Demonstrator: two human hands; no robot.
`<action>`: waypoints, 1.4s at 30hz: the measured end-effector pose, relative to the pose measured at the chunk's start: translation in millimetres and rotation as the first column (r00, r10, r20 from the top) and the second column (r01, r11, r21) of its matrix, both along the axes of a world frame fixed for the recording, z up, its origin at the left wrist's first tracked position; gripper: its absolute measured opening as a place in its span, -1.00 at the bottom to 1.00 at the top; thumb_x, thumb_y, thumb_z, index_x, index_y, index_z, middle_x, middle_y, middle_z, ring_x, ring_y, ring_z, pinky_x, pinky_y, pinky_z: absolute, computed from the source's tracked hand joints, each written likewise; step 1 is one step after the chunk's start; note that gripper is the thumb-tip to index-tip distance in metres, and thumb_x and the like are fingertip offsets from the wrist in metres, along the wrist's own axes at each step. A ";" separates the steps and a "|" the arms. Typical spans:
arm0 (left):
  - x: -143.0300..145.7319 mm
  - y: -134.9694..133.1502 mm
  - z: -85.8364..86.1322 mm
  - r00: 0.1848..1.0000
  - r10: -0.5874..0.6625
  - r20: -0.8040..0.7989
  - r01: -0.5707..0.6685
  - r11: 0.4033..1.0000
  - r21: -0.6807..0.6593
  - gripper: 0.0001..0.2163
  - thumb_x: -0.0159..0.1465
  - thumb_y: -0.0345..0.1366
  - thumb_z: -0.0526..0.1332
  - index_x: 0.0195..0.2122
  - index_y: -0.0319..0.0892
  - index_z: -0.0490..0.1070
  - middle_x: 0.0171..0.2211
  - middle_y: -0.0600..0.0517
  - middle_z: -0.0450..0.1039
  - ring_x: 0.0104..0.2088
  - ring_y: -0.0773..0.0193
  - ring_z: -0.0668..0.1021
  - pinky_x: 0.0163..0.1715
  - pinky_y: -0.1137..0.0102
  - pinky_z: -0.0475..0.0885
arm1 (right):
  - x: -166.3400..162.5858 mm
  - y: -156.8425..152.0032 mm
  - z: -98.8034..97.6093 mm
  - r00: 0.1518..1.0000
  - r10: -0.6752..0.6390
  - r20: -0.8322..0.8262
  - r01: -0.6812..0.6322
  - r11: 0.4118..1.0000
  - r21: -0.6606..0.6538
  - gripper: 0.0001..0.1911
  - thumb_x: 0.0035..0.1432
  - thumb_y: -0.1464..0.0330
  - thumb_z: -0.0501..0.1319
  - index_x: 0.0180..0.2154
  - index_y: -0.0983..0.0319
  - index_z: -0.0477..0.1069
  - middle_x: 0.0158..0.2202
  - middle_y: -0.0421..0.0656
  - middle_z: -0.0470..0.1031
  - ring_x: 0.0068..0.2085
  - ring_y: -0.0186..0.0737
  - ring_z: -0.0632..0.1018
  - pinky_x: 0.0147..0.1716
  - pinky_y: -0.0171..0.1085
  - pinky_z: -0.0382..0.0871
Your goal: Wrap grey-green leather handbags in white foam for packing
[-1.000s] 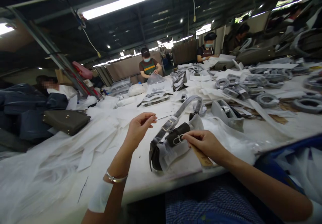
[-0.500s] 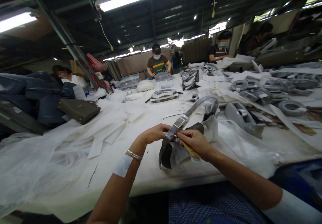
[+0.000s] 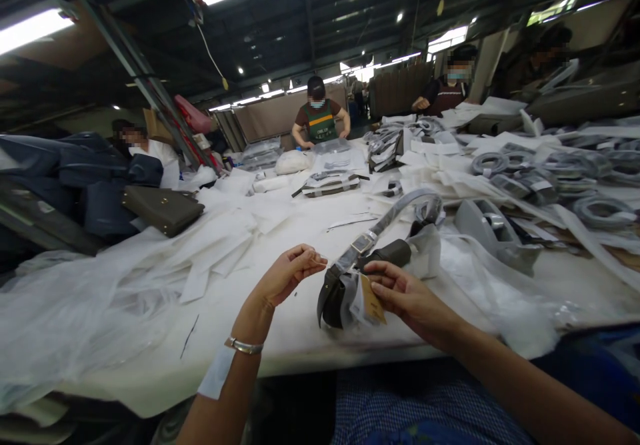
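Note:
A bag strap [image 3: 350, 258], wrapped in clear film with a square buckle, arches over a dark bag part [image 3: 331, 302] at the table's front. My left hand [image 3: 293, 273] is just left of the strap, thumb and fingertips pinched on what looks like a thin pale string. On the other side, my right hand [image 3: 413, 302] has its fingers apart, with the thumb and index at the edge of a tan hang tag [image 3: 373, 300]. The tag hangs below the strap beside clear plastic. Behind the right fingertips lies a dark rolled piece [image 3: 395, 253].
White paper sheets [image 3: 220, 245] and plastic film [image 3: 90, 325] spread over the left. A grey tape dispenser [image 3: 487, 225] and coiled wrapped straps [image 3: 603, 210] lie right. An olive bag [image 3: 163, 208] sits at left. A co-worker [image 3: 320, 122] stands across the table.
My left hand has drawn back leftward from the strap, still pinched. My right fingers have opened out, and the tan tag now hangs with its face showing.

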State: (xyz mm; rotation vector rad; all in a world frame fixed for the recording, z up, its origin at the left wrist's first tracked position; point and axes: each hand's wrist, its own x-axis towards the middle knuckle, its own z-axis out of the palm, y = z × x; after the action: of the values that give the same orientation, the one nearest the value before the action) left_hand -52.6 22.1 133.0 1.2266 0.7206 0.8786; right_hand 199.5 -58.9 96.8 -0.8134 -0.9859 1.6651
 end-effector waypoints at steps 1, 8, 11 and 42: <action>0.1 -5.0 -0.7 0.997 0.026 0.071 -0.025 1.000 -0.019 -0.77 0.23 -0.13 0.35 -0.34 -0.20 0.46 -0.29 0.00 0.54 -0.11 0.25 0.58 0.10 0.27 0.39 | -1.4 -1.9 -0.4 1.000 0.005 -0.015 -0.005 1.000 -0.007 -0.58 -0.02 0.19 0.46 -0.11 0.16 0.50 -0.15 -0.13 0.58 -0.18 -0.24 0.57 -0.18 -0.28 0.45; 14.9 -21.6 -6.4 0.972 0.125 0.200 -0.129 0.992 0.007 -0.79 0.17 -0.20 0.42 -0.25 -0.20 0.56 -0.29 0.00 0.56 -0.23 0.32 0.58 0.00 0.36 0.44 | -13.4 -4.6 2.8 0.981 -0.068 0.181 0.027 0.975 0.221 -0.58 0.03 0.29 0.39 -0.01 0.07 0.54 -0.05 -0.13 0.56 -0.07 -0.14 0.56 -0.04 -0.12 0.48; 19.5 -20.5 -9.0 0.969 0.181 0.167 -0.185 0.983 0.006 -0.71 0.09 -0.22 0.48 -0.17 -0.19 0.60 -0.24 -0.04 0.59 -0.33 0.36 0.57 -0.14 0.40 0.46 | -17.6 -2.4 2.5 0.877 -0.338 0.341 0.104 0.827 0.552 -0.71 0.10 0.37 0.31 -0.11 0.02 0.59 -0.09 -0.15 0.51 -0.03 -0.12 0.52 0.01 -0.13 0.45; 39.1 -112.3 69.2 0.611 0.792 -0.005 -0.052 0.047 0.998 -0.85 0.28 -0.44 0.28 -0.15 -0.12 0.51 -0.30 0.07 0.58 -0.29 0.36 0.57 -0.21 0.46 0.48 | 6.1 43.9 5.4 0.510 -0.680 0.527 -0.223 0.487 0.844 -0.73 0.29 0.35 0.19 -0.01 0.15 0.54 0.00 -0.09 0.56 0.00 -0.11 0.57 0.07 -0.12 0.47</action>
State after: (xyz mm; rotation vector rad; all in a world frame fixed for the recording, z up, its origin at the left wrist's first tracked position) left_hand -13.6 -90.1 202.2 2.6554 1.1848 1.7038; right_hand 205.6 -15.1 102.2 -0.9697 -2.0031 0.1627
